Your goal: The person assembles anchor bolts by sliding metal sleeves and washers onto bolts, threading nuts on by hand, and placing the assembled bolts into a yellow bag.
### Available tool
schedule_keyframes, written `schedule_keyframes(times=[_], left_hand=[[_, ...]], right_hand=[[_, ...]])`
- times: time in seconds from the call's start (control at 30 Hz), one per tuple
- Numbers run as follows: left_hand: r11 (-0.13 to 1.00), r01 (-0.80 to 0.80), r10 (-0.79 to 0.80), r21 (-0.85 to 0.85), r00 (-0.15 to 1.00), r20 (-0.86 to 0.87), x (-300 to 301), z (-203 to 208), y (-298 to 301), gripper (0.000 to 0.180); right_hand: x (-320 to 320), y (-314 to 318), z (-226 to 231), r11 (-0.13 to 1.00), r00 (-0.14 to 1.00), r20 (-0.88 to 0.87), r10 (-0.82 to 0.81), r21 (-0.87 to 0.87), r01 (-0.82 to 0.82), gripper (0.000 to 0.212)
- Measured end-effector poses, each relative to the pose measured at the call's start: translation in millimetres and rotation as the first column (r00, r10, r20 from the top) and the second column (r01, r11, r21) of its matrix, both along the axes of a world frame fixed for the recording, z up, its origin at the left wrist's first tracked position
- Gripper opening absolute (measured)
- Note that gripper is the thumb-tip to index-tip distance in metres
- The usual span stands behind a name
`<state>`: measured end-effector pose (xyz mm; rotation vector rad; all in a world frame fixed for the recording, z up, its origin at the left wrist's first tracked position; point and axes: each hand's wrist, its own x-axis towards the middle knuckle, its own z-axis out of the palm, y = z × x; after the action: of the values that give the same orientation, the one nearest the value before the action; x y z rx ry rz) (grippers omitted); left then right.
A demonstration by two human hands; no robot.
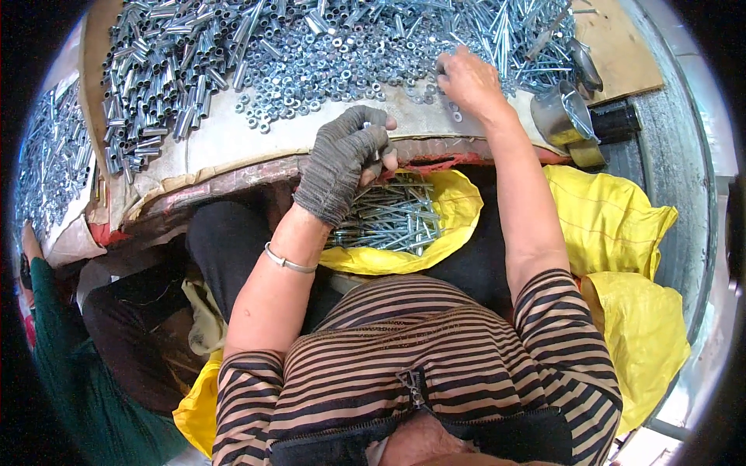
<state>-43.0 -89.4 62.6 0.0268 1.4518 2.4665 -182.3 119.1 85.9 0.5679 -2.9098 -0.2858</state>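
My left hand [350, 159], in a grey fingerless knit glove, is closed in front of the table's near edge. A bit of shiny metal shows between its fingers; its kind is mostly hidden. My right hand [470, 81], bare, reaches over the near side of the heap of nuts [326, 74], its fingers bent and drawn together; whatever is in them is hidden. A few washers or nuts [456, 113] lie just below it. Under my left hand, on my lap, an open yellow woven sack [460, 225] holds many long bolts with fittings [404, 217].
Metal sleeves [167, 70] are heaped at the left, long thin bolts [505, 35] at the back right. A metal can [563, 116] stands by the right edge. Yellow sacks [610, 221] lie at my right. Another person's green sleeve [85, 373] is at the far left.
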Motion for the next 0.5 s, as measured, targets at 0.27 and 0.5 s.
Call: schedule_keyframes(times=[0.27,0.5], left_hand=[[0.998,-0.020,0.019,-0.067,1.000,-0.019,-0.6,-1.1,0.2,0.016],[0.999,-0.024,0.023,0.047,1.000,0.012,-1.9,-2.2,-3.2,0.016]], right_hand=[[-14.2,-9.6,10.1,0.999,0.998,0.067,0.018,0.028,-0.019,0.020],[-44.7,20.9,19.5,0.843,0.991,0.113,0.065,-0.538,0.006,0.017]])
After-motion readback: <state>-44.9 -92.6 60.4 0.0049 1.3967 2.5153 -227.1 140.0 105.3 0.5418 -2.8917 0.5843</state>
